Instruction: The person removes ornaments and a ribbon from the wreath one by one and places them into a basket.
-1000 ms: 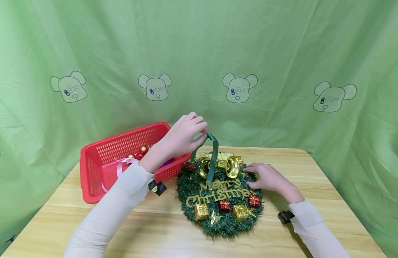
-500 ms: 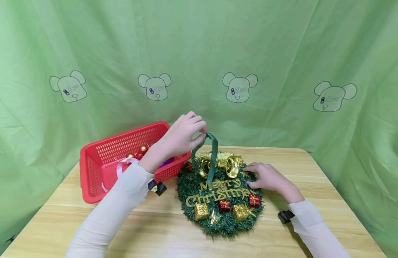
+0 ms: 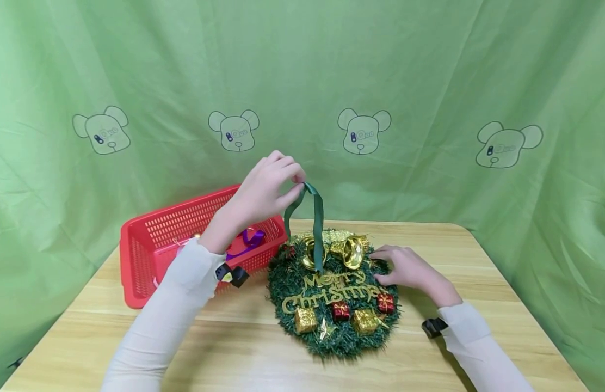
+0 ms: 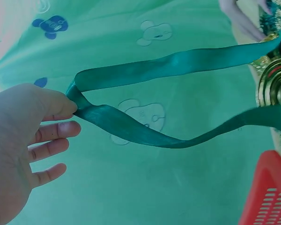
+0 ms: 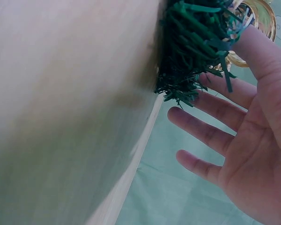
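Observation:
A green Christmas wreath (image 3: 341, 340) lies on the table, with gold bells (image 3: 352, 252), small red and gold gift boxes and gold "Merry Christmas" lettering. From its upper part a green ribbon loop (image 3: 318, 223) rises. My left hand (image 3: 263, 188) pinches the top of that ribbon (image 4: 173, 63) between thumb and index finger, the other fingers spread loosely in the left wrist view. At the wreath's right edge, my right hand (image 3: 405, 268) holds the tinsel rim (image 5: 192, 42) between thumb and first fingers. Its ring and little fingers extend free, and part of its grip is hidden by the tinsel.
A red plastic basket (image 3: 128, 267) stands left of the wreath, partly behind my left arm. Inside are a purple ribbon (image 3: 253, 239) and other things mostly covered by the arm. A green curtain (image 3: 302, 71) hangs behind the wooden table (image 3: 459, 245).
My left hand has risen and shifted slightly left, pulling the ribbon loop higher and tauter. The purple ribbon in the basket shows more now. Wreath and right hand have stayed put.

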The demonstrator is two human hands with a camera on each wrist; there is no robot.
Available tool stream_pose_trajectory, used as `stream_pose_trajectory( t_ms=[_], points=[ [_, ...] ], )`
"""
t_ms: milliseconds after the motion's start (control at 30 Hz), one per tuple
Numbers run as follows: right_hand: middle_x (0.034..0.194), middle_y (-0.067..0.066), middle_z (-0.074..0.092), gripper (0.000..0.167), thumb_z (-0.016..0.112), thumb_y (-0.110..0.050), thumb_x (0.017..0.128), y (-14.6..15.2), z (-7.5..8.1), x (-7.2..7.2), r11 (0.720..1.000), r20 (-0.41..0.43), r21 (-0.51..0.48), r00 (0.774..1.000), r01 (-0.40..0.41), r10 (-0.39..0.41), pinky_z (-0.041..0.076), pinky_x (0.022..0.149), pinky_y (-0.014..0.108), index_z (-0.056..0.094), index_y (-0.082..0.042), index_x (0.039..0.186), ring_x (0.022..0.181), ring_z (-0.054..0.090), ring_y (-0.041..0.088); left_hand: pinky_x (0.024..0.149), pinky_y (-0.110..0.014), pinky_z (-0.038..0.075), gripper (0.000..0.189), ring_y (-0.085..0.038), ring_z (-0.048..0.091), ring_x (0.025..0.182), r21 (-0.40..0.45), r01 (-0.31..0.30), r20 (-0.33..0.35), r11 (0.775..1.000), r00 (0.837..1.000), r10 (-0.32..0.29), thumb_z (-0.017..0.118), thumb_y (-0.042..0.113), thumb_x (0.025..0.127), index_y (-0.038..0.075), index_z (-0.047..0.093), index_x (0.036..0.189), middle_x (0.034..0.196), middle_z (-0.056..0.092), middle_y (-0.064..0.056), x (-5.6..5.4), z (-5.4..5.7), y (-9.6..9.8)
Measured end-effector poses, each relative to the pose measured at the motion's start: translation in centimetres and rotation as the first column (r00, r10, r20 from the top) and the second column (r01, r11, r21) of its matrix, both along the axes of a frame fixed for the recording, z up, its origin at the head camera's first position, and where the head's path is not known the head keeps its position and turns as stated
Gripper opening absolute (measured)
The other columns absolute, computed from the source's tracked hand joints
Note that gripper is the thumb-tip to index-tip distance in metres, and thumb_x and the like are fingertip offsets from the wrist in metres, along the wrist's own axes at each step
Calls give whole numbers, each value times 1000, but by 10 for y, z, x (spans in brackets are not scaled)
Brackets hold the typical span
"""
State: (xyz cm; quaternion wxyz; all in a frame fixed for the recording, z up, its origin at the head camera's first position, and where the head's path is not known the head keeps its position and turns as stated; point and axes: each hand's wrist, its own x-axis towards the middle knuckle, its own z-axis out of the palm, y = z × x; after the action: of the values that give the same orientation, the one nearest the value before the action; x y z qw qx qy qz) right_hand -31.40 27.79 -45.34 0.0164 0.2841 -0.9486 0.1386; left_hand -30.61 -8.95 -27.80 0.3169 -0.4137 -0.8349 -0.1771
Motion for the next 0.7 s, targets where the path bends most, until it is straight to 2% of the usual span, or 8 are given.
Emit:
stream_pose_trajectory(
  t_ms=[200, 500, 700],
  points=[
    [138, 26, 60, 56, 79, -27, 84, 0, 0, 1, 1000, 5, -1, 1000, 6, -6, 52, 81, 40, 65, -4, 134, 41, 37, 3, 88, -37, 45, 4, -25, 53, 97, 36, -10, -19, 999, 1000, 11, 66, 10, 94, 8, 69, 96, 94, 68, -4, 0, 14, -12],
    [139, 27, 59, 57, 79, -27, 84, 0, -1, 1, 1000, 12, -8, 1000, 9, -9, 52, 82, 41, 65, -4, 134, 41, 37, 3, 90, -41, 44, 5, -28, 52, 98, 44, -61, -38, 997, 997, 63, 66, 9, 94, 5, 69, 97, 94, 68, -7, 11, 42, -31],
    [139, 27, 60, 57, 80, -27, 83, 2, -2, -1, 1000, 11, -10, 1000, 12, -12, 52, 80, 40, 65, -4, 133, 41, 37, 3, 92, -42, 44, 5, -29, 53, 99, 39, -95, -64, 995, 993, 98, 66, 8, 95, 4, 68, 96, 94, 67, -10, 14, 54, -48]
  ],
)
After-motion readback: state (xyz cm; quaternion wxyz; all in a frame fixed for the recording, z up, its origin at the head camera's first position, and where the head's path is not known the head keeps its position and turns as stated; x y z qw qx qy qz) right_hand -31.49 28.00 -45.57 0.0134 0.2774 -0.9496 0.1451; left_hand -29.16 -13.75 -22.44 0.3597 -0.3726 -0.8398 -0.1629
